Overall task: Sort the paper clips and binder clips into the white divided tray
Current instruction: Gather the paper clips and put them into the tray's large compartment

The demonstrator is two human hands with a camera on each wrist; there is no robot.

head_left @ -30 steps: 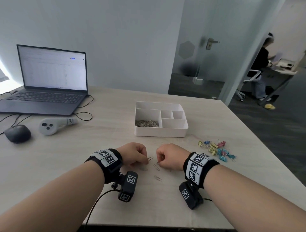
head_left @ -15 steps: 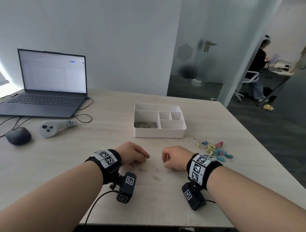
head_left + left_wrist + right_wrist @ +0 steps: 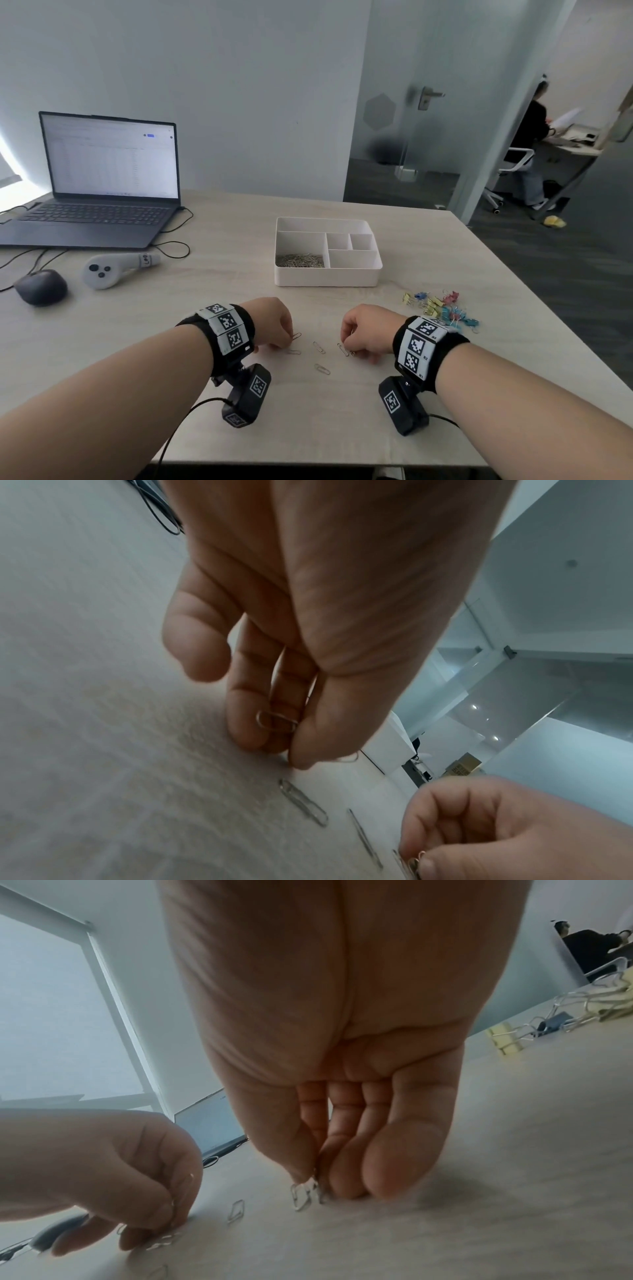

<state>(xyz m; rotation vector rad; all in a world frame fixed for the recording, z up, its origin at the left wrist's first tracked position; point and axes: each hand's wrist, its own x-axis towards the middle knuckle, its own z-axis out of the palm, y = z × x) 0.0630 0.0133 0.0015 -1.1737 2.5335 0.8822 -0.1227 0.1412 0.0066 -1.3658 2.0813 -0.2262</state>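
While both hands rest low on the counter point(image 3: 219, 308) near its front edge, the left hand point(image 3: 270, 322) curls its fingers point(image 3: 246, 723) round a paper clip point(image 3: 276, 721), thumb pressing it against them, with the tips touching the wood. The right hand point(image 3: 370, 330) has its fingers point(image 3: 346, 1164) bent down too, thumb and forefinger pinching a second paper clip point(image 3: 303, 1199) that stands on the surface. Between the two hands lie loose paper clips point(image 3: 319, 347), one of them nearer the front edge. The white divided tray point(image 3: 327, 279) sits further back, centred, with a heap of paper clips point(image 3: 300, 260) in its large left compartment; the other compartments show only white. The coloured binder clips point(image 3: 440, 308) lie in a pile to the right of the right wrist, apart from the tray. A laptop point(image 3: 102, 178), a mouse point(image 3: 41, 286) and a grey controller point(image 3: 109, 269) stand at the far left.
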